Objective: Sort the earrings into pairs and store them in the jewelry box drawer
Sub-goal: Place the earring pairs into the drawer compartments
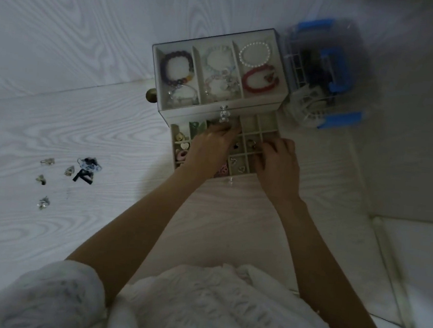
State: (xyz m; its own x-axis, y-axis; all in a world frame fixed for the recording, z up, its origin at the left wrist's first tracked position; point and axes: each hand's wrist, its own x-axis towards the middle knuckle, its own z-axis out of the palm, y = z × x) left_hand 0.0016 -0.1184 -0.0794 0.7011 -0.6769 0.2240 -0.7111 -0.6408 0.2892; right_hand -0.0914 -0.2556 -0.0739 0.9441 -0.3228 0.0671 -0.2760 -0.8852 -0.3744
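A white jewelry box stands on the pale wood-grain table, bracelets under its clear lid. Its drawer is pulled out toward me, a grid of small compartments with earrings in several of them. My left hand lies over the drawer's middle compartments, fingers curled down into them. My right hand reaches into the right side, fingertips pinched together; what they pinch is too small to make out. Several loose earrings and a dark blue-and-white one lie on the table far to the left.
A clear storage bin with blue clips stands right behind the jewelry box. A small brass knob sits at the box's left. The table's right edge runs close by. My fluffy white sleeves fill the foreground.
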